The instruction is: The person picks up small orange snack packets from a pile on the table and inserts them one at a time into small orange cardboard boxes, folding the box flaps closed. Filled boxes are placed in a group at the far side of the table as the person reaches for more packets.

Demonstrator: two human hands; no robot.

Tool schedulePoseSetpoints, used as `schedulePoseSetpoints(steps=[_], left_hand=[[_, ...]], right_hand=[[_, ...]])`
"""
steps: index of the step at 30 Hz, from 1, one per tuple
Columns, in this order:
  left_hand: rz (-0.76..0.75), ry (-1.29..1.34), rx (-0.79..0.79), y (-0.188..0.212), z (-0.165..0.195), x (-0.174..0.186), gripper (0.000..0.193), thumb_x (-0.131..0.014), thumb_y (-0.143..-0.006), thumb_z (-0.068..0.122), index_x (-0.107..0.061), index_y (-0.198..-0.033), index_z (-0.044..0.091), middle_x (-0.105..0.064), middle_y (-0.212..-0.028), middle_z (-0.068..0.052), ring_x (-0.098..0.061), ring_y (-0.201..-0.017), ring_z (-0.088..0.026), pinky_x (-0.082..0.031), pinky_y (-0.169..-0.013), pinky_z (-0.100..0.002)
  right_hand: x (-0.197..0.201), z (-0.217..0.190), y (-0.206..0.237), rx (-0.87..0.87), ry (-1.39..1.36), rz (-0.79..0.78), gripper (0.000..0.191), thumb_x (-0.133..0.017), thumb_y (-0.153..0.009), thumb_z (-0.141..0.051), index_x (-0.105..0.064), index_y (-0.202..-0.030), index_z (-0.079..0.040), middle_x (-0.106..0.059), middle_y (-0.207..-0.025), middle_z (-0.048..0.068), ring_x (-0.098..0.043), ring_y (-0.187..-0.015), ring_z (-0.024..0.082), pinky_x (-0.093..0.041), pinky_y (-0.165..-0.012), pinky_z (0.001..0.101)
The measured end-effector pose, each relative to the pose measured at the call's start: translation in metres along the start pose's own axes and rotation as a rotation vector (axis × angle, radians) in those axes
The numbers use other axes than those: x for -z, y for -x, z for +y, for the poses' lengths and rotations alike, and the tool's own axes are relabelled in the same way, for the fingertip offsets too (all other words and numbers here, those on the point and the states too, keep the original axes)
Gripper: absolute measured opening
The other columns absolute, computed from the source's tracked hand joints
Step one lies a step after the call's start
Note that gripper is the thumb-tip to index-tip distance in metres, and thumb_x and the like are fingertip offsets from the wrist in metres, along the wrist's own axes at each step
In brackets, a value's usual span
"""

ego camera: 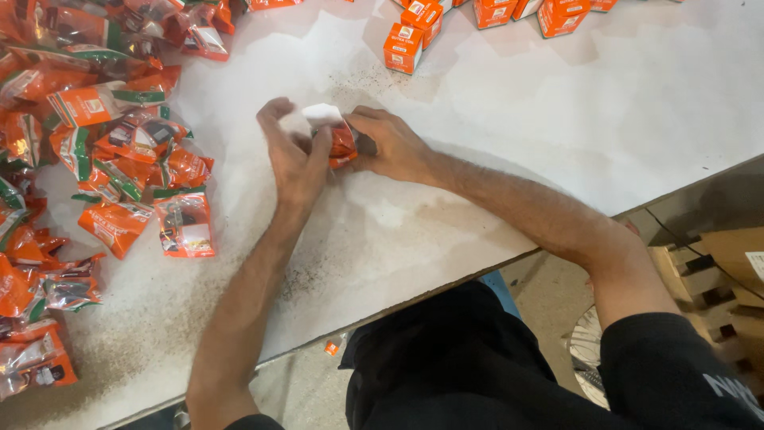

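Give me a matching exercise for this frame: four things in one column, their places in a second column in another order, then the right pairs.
Things
1. packet
2. pile of packets
3. boxes
4. left hand

Places
A. far edge of the table
B. table's left side
C. between both hands
D. left of the right hand

Pairs: 1-C, 2-B, 3-A, 4-D

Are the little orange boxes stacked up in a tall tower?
No, the orange boxes lie scattered loosely on the white table, not stacked.
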State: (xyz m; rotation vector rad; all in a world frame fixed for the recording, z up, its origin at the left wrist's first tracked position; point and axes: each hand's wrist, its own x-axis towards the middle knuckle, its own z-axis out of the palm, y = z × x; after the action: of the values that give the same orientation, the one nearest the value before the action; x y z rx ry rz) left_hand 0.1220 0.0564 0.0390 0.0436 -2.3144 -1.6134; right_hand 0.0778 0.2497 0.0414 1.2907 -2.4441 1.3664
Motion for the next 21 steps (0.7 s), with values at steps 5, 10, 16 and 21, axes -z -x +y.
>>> schedulePoseSetpoints(steps=[5,10,16,21], left_hand=[[-0.09,-0.024,-0.041,-0.007,-0.004,-0.002,0.02,-0.054,-0.097,0.002,-0.066,-0.113,-0.002,-0.074,-0.101,-0.007,-0.074,-0.09,-0.014,-0.061,-0.082,-0.03],[-0.145,0.198,0.025,-0.003,-0.002,0.002,0.024,-0.057,-0.103,0.017,-0.065,-0.115,-0.003,-0.072,-0.1,-0.005,-0.07,-0.088,-0.011,-0.06,-0.076,-0.028],[-0.318,0.592,0.31,-0.004,-0.001,0.025,0.035,-0.06,-0.103,0.027,-0.07,-0.114,-0.004,-0.07,-0.087,-0.007,-0.058,-0.064,-0.011,-0.053,-0.057,-0.027],[-0.44,0.418,0.292,-0.025,0.002,0.025,0.028,-0.072,-0.096,0.016,-0.066,-0.118,0.0,-0.07,-0.091,-0.005,-0.061,-0.068,-0.01,-0.052,-0.054,-0.027]], right_hand=[[-0.008,-0.002,0.005,-0.079,-0.058,0.047,0.081,-0.089,-0.077,-0.02,-0.046,-0.143,-0.002,-0.066,-0.122,0.014,-0.063,-0.113,0.038,-0.052,-0.092,0.0459],[-0.007,-0.004,0.009,0.103,0.156,0.091,0.056,-0.087,-0.081,-0.018,-0.056,-0.126,-0.006,-0.068,-0.125,0.015,-0.067,-0.112,0.038,-0.054,-0.094,0.046],[-0.008,-0.008,0.012,0.117,0.212,0.088,0.044,-0.084,-0.085,-0.019,-0.061,-0.121,-0.009,-0.07,-0.126,0.014,-0.068,-0.106,0.037,-0.054,-0.09,0.0454],[-0.011,-0.012,0.011,0.066,0.252,0.096,0.043,-0.083,-0.087,-0.019,-0.05,-0.114,-0.011,-0.07,-0.111,0.012,-0.069,-0.1,0.036,-0.054,-0.085,0.0463]])
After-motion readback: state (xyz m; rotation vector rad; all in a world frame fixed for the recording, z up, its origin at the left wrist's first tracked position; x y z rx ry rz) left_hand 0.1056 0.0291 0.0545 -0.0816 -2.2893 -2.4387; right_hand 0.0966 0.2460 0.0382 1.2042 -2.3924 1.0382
